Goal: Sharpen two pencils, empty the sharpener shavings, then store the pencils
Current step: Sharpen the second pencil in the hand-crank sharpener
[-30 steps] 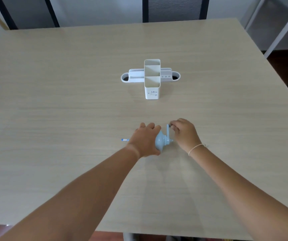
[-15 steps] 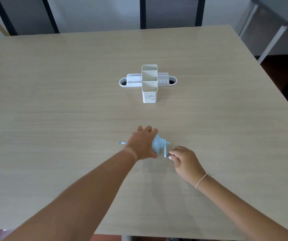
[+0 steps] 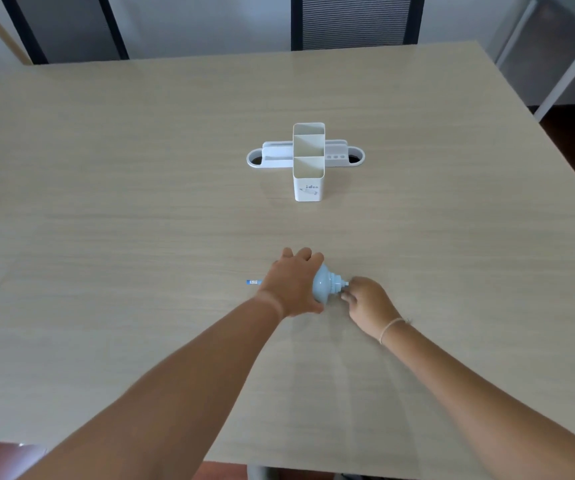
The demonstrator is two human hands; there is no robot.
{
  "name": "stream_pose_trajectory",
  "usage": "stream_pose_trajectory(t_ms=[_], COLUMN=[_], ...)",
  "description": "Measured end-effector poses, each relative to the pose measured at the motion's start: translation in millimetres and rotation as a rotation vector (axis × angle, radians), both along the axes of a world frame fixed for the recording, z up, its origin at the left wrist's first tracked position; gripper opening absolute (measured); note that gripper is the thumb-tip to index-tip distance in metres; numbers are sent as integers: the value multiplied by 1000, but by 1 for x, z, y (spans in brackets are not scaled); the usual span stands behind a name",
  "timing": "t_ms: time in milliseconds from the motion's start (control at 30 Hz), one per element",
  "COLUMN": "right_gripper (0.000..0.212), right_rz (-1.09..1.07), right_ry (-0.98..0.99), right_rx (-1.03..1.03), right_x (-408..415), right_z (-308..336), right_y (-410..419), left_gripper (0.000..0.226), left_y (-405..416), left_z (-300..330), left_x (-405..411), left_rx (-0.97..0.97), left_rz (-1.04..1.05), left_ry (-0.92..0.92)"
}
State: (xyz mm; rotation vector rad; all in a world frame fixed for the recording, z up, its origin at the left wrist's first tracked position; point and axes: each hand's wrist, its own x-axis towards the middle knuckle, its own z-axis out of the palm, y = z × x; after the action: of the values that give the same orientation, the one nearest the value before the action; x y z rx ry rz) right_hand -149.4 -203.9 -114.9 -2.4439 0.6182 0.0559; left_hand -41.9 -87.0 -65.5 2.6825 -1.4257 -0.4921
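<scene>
A light blue crank sharpener (image 3: 326, 285) lies on the wooden table (image 3: 140, 209) in front of me. My left hand (image 3: 291, 285) covers and grips its body. My right hand (image 3: 365, 301) pinches the crank handle at the sharpener's right end. A blue pencil (image 3: 253, 282) sticks out to the left from under my left hand; the rest of it is hidden. A white pencil holder (image 3: 308, 161) with upright compartments and low side trays stands further back at the table's centre. No second pencil is visible.
A dark chair back (image 3: 353, 20) stands behind the table's far edge. Grey table legs (image 3: 563, 77) show at the far right. The table's near edge runs just below my forearms.
My right hand has kept turning the crank: from above the sharpener, down to its near side, and now level at its right end. My left hand stays on the sharpener.
</scene>
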Motion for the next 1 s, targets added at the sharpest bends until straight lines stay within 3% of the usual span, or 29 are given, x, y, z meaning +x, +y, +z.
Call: stream_pose_trajectory(t_ms=[167, 300, 367, 467, 533, 700, 867, 1000], right_gripper=[14, 20, 19, 23, 21, 20, 19, 19], right_rz=[10, -39, -84, -39, 7, 36, -6, -106], right_ry=[-245, -405, -361, -74, 17, -164, -391, -275], right_rx=[73, 27, 10, 45, 38, 32, 19, 56], right_x=[-38, -17, 9, 25, 12, -40, -18, 24], right_z=[27, 55, 51, 27, 13, 17, 53, 38], right_y=[16, 2, -13, -22, -11, 15, 4, -22], left_gripper=[66, 63, 63, 63, 63, 64, 63, 64], left_y=[1, 1, 0, 0, 0, 1, 1, 1], left_z=[2, 4, 4, 3, 1, -1, 0, 0], left_x=[0, -2, -1, -2, -2, 0, 1, 0], left_rx=[8, 14, 13, 11, 14, -1, 14, 30], left_rz=[-10, -10, -10, -8, -5, -13, -20, -19], left_ry=[3, 1, -1, -7, -18, -17, -17, -24])
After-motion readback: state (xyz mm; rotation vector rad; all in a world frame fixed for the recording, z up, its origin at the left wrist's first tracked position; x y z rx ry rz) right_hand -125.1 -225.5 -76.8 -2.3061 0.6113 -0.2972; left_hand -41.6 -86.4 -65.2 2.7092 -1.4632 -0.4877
